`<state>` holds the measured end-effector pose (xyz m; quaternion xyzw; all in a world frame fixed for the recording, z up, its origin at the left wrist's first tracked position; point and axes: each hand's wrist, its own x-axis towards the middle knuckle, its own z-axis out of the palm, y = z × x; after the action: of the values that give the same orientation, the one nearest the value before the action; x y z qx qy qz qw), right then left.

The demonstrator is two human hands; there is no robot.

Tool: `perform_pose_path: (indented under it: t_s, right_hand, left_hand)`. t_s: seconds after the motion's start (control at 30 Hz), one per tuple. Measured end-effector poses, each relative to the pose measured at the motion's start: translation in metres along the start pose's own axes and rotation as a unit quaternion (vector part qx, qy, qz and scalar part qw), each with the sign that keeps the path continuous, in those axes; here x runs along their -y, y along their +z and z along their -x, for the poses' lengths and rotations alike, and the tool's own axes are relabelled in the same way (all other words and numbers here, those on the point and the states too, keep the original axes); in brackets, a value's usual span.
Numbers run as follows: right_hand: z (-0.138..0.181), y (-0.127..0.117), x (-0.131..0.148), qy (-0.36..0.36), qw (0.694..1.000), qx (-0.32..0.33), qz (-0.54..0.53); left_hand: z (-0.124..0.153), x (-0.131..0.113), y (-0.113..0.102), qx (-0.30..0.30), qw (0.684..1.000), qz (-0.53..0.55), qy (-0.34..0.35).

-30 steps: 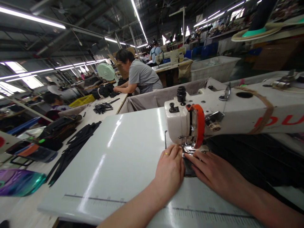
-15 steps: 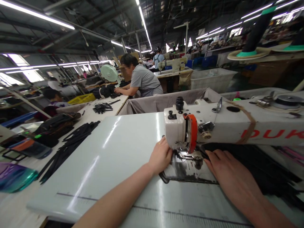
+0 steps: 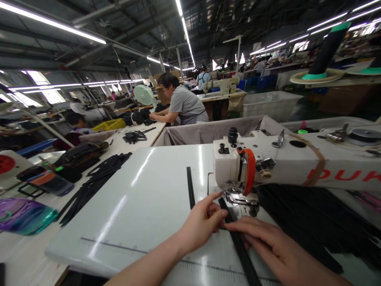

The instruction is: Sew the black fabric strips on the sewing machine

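Observation:
A narrow black fabric strip (image 3: pixel 241 250) lies at a slant in front of the sewing machine (image 3: pixel 230 165), its far end close to the presser foot (image 3: pixel 238 200). My left hand (image 3: pixel 200 222) has its thumb and curled fingers closed at the strip's left side, the index finger pointing toward the foot. From the right, my right hand (image 3: pixel 264 240) pinches the same strip, its fingertips almost meeting the left thumb. Another black length (image 3: pixel 190 186) runs up the table from behind my left hand; whether both are one piece is hidden.
Many black strips (image 3: pixel 315 222) are heaped right of the machine, and more strips (image 3: pixel 98 182) lie on the left table. A purple-teal item (image 3: pixel 26 216) and a blue container (image 3: pixel 49 184) stand at far left. Beyond a cloth-lined bin (image 3: pixel 205 133), a co-worker (image 3: pixel 186 101) leans over a table.
Both hands have come back from the presser foot toward me and closer together. The black strip now shows between them, out in front of the machine. The view has shifted slightly.

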<state>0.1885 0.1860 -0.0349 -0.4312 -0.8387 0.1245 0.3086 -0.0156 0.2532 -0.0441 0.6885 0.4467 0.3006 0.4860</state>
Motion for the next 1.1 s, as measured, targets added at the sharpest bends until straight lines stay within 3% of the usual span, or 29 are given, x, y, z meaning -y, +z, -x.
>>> perform_pose_path:
  t_s: [0.1,0.2,0.27,0.37,0.53,1.1]
  right_hand:
    - [-0.005,0.012,-0.013,-0.079,0.994,0.015,0.076]
    - [-0.002,0.022,-0.028,-0.167,0.968,-0.004,0.188]
    - [0.002,0.027,-0.033,-0.187,0.955,-0.017,0.231]
    - [0.003,0.031,-0.031,-0.171,0.952,-0.028,0.252]
    - [-0.002,0.034,-0.027,-0.162,0.945,-0.034,0.284]
    - [-0.006,0.036,-0.028,-0.123,0.951,-0.036,0.281]
  left_hand:
    - [-0.011,-0.004,0.02,0.018,0.99,0.099,-0.099]
    - [-0.019,0.001,0.024,-0.032,0.998,-0.044,-0.037]
    - [-0.018,0.006,0.023,-0.071,0.977,-0.197,0.037]
    - [-0.014,0.011,0.021,-0.096,0.933,-0.329,0.112]
    - [-0.013,0.017,0.02,-0.047,0.935,-0.297,0.19]
    - [-0.019,0.01,0.029,-0.064,0.916,-0.356,0.174]
